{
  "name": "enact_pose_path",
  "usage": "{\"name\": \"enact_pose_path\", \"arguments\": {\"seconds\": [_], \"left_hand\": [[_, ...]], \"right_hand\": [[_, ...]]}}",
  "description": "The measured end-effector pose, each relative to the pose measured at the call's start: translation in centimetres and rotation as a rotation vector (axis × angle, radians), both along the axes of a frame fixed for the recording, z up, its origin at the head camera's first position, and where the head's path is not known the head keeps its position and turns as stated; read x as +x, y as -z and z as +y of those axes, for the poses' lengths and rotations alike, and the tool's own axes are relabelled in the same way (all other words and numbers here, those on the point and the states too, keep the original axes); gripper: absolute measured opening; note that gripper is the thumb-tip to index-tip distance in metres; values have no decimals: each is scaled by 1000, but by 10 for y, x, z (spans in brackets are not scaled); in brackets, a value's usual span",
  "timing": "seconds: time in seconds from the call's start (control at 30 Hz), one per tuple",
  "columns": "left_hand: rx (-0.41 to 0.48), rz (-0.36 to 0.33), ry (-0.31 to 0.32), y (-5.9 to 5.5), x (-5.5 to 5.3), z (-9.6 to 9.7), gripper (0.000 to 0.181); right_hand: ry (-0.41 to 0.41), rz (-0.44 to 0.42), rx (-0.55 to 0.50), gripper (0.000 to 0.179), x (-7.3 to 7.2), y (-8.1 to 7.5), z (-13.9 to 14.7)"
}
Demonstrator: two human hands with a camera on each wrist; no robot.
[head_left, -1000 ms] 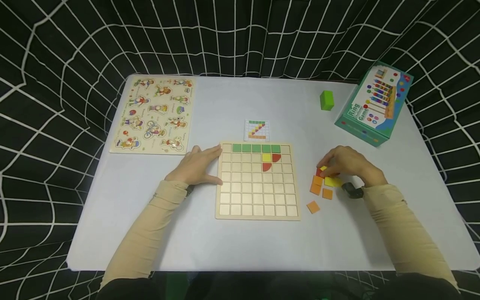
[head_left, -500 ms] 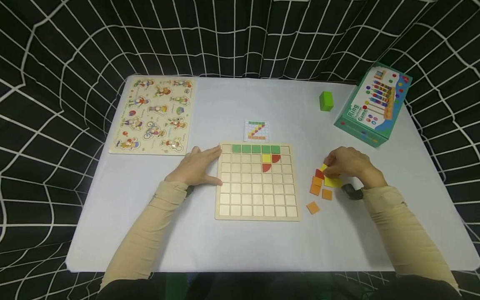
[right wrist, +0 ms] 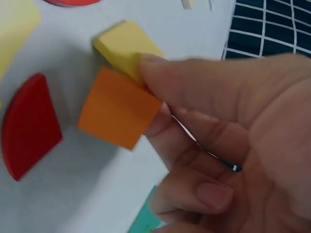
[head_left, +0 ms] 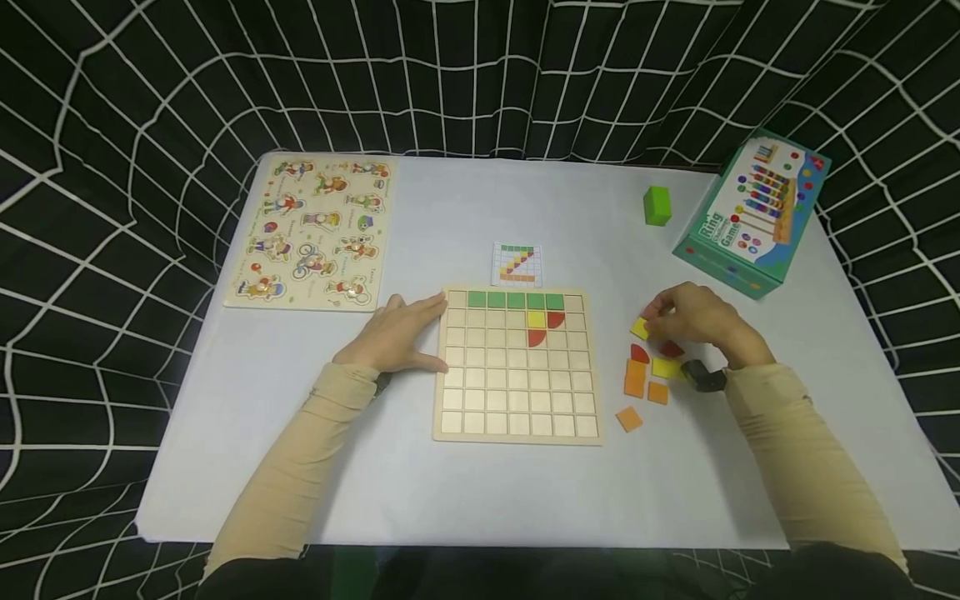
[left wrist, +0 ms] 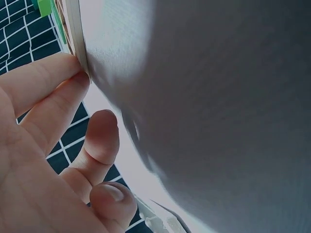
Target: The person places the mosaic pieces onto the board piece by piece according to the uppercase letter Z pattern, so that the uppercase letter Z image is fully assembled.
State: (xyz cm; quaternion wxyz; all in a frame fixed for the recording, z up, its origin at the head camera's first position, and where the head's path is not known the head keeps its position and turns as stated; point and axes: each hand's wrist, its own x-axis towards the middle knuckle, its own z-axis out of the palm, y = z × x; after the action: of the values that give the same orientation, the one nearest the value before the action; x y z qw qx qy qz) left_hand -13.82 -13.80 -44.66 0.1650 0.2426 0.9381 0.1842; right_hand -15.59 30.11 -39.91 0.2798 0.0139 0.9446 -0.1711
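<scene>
A wooden grid board lies mid-table, with green squares, a yellow square and two red quarter-circle tiles in its cells. My left hand spreads its fingers along the board's left edge; in the left wrist view fingertips touch that edge. Right of the board, my right hand pinches a yellow square tile. An orange square tile is also at its fingertips in the right wrist view; whether it is gripped too is unclear. Beside it lies a red quarter-circle tile.
More loose tiles lie near the right hand: orange ones, a yellow one and a red one. A pattern card sits behind the board. Farther back are a picture puzzle, a green block and a game box.
My right hand has shifted slightly up and away from the tile pile, with a yellow tile at its fingertips. A red tile now shows beneath it. The left hand stays at the board.
</scene>
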Motion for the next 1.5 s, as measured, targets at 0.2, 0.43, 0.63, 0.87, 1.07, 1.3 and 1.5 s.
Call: {"name": "enact_pose_path", "arguments": {"seconds": [0.2, 0.43, 0.63, 0.87, 1.07, 1.3, 1.5], "left_hand": [[2, 4, -1, 0, 1, -1, 103], [1, 3, 0, 0, 1, -2, 102], [5, 0, 4, 2, 0, -1, 102], [3, -3, 1, 3, 0, 0, 102], [4, -7, -2, 3, 0, 0, 102], [-3, -10, -2, 4, -1, -1, 103], [-5, -12, -2, 2, -2, -1, 103]], "right_hand": [[36, 58, -60, 36, -3, -3, -7], [-95, 88, -213, 26, -9, -8, -53], [-189, 75, -231, 14, -17, -1, -95], [-270, 91, -168, 13, -21, 8, -129], [-287, 70, -155, 12, -21, 10, -151], [-320, 47, -38, 13, -22, 10, -164], [-325, 82, -6, 13, -19, 13, -167]]}}
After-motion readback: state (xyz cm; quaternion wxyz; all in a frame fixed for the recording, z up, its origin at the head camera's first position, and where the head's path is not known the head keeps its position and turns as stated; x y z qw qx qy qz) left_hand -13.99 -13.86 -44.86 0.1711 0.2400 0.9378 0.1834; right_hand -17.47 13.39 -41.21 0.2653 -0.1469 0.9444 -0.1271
